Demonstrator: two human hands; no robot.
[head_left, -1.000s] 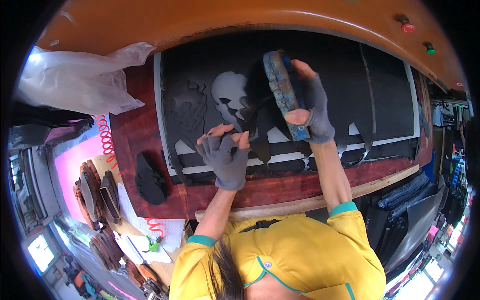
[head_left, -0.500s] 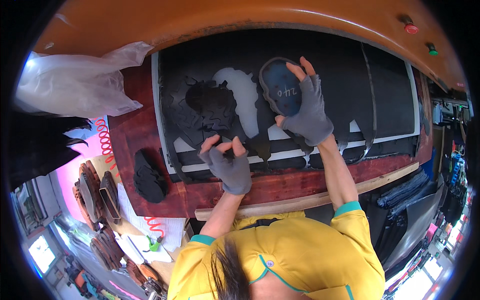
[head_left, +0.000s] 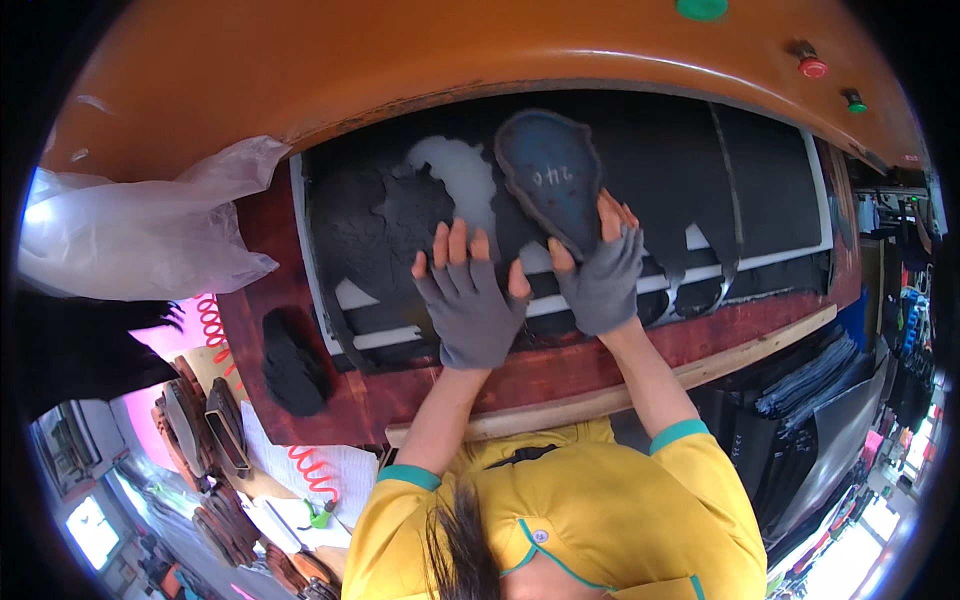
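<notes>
A blue shoe-sole-shaped cutting die (head_left: pixel 552 178) with a dark rim lies flat on the black sheet material (head_left: pixel 660 160) on the press bed. My right hand (head_left: pixel 600 275), in a grey fingerless glove, touches the die's near edge with its fingertips. My left hand (head_left: pixel 468 300), also gloved, lies flat with fingers spread on the black sheet just left of the die. Sole-shaped holes (head_left: pixel 462 175) in the sheet show the white board beneath.
An orange machine head (head_left: pixel 480 50) with green and red buttons (head_left: pixel 812 66) overhangs the bed. A clear plastic bag (head_left: pixel 130 235) sits at left, a stack of black cut pieces (head_left: pixel 290 360) on the red table edge, metal dies (head_left: pixel 215 430) lower left.
The right hand has laid the blue die from upright down flat onto the sheet. The left hand has moved forward and flattened on the material beside it.
</notes>
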